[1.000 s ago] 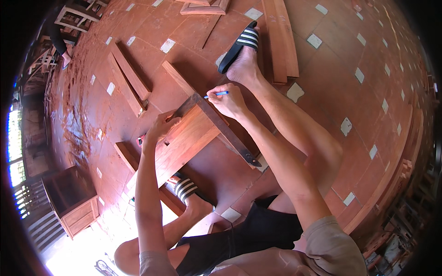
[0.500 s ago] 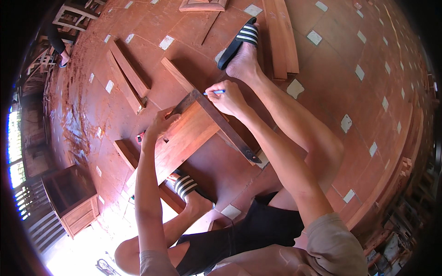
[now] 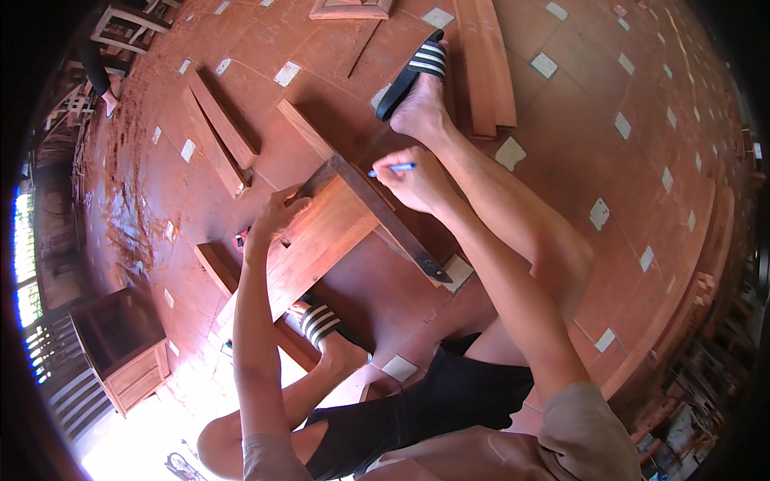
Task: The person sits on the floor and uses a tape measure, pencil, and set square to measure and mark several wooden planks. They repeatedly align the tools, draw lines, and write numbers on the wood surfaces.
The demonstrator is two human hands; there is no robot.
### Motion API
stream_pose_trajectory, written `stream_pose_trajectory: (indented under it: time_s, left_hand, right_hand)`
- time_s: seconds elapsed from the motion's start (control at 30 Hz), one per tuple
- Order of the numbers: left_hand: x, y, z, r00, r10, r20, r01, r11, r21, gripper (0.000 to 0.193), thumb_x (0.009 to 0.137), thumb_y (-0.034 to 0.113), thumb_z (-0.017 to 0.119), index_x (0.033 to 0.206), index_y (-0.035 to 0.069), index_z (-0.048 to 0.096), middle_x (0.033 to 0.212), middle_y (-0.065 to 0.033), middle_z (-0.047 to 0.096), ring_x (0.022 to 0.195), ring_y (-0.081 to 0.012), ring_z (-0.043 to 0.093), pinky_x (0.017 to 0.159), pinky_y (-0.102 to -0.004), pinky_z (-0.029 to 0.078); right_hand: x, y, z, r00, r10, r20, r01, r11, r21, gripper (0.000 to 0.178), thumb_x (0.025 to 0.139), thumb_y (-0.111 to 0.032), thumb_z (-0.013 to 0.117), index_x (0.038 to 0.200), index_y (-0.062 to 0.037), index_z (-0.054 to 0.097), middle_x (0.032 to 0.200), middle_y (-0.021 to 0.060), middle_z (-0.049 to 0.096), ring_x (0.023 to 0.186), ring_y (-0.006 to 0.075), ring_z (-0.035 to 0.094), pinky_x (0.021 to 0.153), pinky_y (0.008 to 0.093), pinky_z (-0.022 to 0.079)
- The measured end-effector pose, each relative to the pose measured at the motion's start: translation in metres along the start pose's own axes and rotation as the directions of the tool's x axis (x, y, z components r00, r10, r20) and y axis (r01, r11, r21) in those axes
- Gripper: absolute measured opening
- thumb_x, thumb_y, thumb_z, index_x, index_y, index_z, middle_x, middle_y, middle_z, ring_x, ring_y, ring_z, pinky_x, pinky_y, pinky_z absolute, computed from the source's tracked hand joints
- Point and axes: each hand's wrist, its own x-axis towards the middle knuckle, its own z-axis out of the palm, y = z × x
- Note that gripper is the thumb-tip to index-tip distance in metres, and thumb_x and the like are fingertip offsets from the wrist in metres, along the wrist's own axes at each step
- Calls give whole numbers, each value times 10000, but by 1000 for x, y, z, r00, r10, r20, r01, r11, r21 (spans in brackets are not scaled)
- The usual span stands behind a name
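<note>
A wooden board (image 3: pixel 317 248) lies slantwise in front of me, propped on other timber, with a small dark slot in its face. A dark metal carpenter's square (image 3: pixel 385 215) rests on it, its long blade crossing the far end and its short arm along the left edge. My left hand (image 3: pixel 278 215) is curled over that edge, pressing the short arm against the board; its fingertips are partly hidden. My right hand (image 3: pixel 413 180) pinches a blue pen (image 3: pixel 393 169), just right of the square's corner and apart from the wood.
Wooden strips (image 3: pixel 220 116) lie at the far left, long planks (image 3: pixel 485 80) beyond my sandalled foot (image 3: pixel 413 80). A small red object (image 3: pixel 241 239) sits by my left wrist. A wooden cabinet (image 3: pixel 120 345) stands at left. Another person's leg (image 3: pixel 96 72) shows at the far left.
My right hand has drawn back to the right with the pen, away from the square's blade. The left hand, board and square hold their places.
</note>
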Motion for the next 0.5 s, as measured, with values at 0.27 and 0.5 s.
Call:
stream_pose_trajectory:
  time_s: [0.27,0.5]
  left_hand:
    - [3,0,-2,1000,17,-3,-16,993,121,636,994,290,747,1505,-23,534,1168,-21,708,1003,-89,615,884,-261,508]
    - [1,1,-1,1000,-2,-20,3,998,58,546,986,291,752,1433,5,624,1133,-23,730,1006,-107,631,915,-298,526]
  right_hand:
    - [36,4,35,998,53,-17,-53,998,19,163,895,-178,753,959,-40,809,905,215,769,868,339,777,798,396,617]
    - [-50,0,-1,998,46,30,-44,996,-72,165,914,-156,727,974,-14,787,887,229,747,836,335,770,734,383,586]
